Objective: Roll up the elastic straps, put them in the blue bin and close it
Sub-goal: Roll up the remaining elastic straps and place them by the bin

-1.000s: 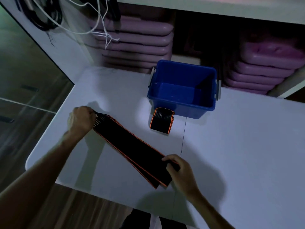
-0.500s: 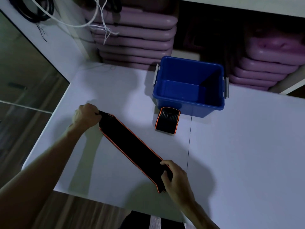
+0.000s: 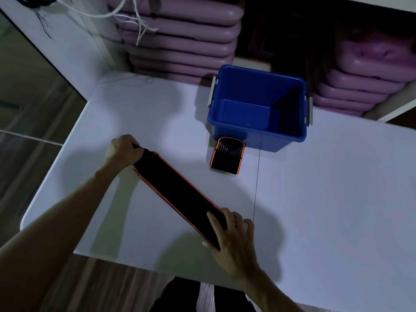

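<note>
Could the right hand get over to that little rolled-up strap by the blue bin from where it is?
Probably yes. Bare table lies between the right hand and the rolled strap; nothing blocks the way. But its fingers now hold the long strap, so it must let go first.

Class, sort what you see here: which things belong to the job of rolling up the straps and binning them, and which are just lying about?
Part of the job:
- long strap, held flat on the table by the left hand and right hand
- rolled strap
- blue bin, open, nothing visible inside

Just lying about:
- purple stacked mats
- white cords
</note>
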Available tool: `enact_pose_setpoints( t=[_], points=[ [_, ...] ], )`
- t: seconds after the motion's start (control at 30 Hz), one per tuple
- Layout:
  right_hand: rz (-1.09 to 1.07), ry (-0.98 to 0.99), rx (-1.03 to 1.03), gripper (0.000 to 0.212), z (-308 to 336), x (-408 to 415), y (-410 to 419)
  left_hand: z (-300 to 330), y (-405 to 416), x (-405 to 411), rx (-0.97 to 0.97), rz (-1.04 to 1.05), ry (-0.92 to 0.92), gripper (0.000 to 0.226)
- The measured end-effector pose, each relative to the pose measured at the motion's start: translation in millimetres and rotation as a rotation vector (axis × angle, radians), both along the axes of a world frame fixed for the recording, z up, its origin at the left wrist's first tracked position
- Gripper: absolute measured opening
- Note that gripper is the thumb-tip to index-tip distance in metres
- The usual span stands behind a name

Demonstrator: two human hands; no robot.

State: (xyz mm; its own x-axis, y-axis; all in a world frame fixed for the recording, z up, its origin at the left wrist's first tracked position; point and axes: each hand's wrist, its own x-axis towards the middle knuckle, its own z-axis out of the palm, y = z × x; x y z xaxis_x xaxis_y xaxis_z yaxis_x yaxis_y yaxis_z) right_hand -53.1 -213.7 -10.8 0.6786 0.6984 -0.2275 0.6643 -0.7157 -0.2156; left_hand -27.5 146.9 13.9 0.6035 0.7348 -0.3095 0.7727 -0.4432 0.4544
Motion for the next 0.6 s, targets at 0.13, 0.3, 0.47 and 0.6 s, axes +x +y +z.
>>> enact_pose_setpoints(
  t=[0.13,0.3,0.47,0.6],
  points=[
    [0.041,-0.052,0.024,0.068,-4.6,-0.9,-9.2,-5.2,-6.3,-2.5,0.214,-0.072,0.007,0.018],
    [0.075,-0.068,0.022,0.063,-5.8,0.8,-15.0,-1.9,6.4,11.0,0.31,-0.123,-0.102,0.02],
    [0.116,-0.014,0.018,0.064,-5.8,4.2,-23.5,-3.3,18.0,31.4,0.222,-0.054,-0.154,0.023],
    [0.163,0.027,0.036,0.072,-5.0,2.3,-36.4,-11.9,21.3,31.1,0.071,-0.013,-0.202,0.021]
  ],
)
